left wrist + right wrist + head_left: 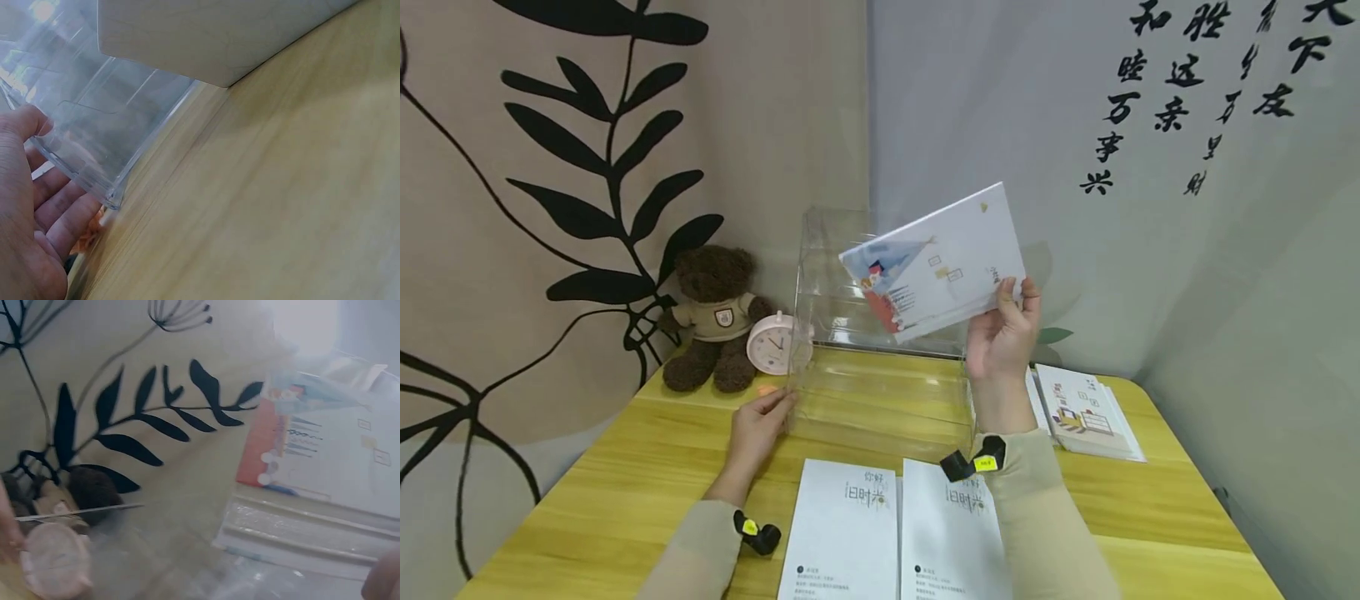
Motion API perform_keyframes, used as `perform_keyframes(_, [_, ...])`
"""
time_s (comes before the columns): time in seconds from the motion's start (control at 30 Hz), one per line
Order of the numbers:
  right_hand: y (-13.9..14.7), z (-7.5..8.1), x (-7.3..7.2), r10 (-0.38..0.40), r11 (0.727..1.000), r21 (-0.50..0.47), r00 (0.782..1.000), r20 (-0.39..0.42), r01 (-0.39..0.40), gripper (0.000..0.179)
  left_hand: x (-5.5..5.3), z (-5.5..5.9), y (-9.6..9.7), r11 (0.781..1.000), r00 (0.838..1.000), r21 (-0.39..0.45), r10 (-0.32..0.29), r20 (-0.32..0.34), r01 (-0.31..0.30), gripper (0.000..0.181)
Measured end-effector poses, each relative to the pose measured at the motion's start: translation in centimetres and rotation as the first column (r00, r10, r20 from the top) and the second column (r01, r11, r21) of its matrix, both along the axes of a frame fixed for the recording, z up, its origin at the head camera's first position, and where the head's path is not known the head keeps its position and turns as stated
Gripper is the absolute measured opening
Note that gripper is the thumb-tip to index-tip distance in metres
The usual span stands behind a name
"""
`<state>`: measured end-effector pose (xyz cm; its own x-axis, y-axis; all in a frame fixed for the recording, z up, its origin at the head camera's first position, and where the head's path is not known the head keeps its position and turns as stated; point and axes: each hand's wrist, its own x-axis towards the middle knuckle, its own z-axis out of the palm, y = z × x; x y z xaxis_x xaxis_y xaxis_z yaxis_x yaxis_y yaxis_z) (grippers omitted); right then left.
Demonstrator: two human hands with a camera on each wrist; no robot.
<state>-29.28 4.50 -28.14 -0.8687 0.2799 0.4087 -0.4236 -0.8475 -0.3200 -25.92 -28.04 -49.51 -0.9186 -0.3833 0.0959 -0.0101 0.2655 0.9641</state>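
My right hand [1003, 329] holds up a white booklet [947, 258] with a blue and red picture on its cover, thumb on the front near the lower right corner. The booklet is tilted and raised in front of a clear plastic rack [880, 408] with stepped tiers. In the right wrist view, a clear ribbed strip [281, 525] runs along the booklet's lower edge. With thumb and fingers, my left hand [760, 429] grips the rack's left side edge, low down. The left wrist view shows that hand [37, 206] with its thumb inside the rack wall.
Two white booklets [842, 533] lie side by side at the table's front. More booklets [1086, 412] are stacked at the right. A brown teddy bear [711, 321] and a pink alarm clock [769, 346] stand left of the rack. A patterned wall hanging [775, 108] is behind the table.
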Motion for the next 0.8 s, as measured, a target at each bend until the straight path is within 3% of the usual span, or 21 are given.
perform_keyframes(0.17, [-0.3,-1.8,2.0,0.068,0.994,0.084,0.998,0.019,-0.069,0.023,0.0,0.2,-0.2,1.0,1.0,-0.007,-0.001,-0.011,0.001,0.048])
perform_keyframes(0.4, [0.3,-2.0,3.0,0.049,0.987,0.16,0.994,-0.097,-0.033,0.026,0.0,0.2,-0.3,1.0,1.0,0.004,-0.014,0.011,0.014,0.051])
perform_keyframes(0.63, [1.5,-3.1,3.5,0.073,0.988,0.145,0.991,-0.114,-0.056,0.019,0.0,0.2,-0.2,1.0,1.0,-0.002,-0.01,0.022,0.01,0.047])
perform_keyframes(0.8, [2.8,-3.0,3.3,0.084,0.99,0.122,0.99,-0.113,-0.07,0.015,0.0,0.3,0.0,1.0,1.0,-0.016,-0.001,0.019,0.001,0.044])
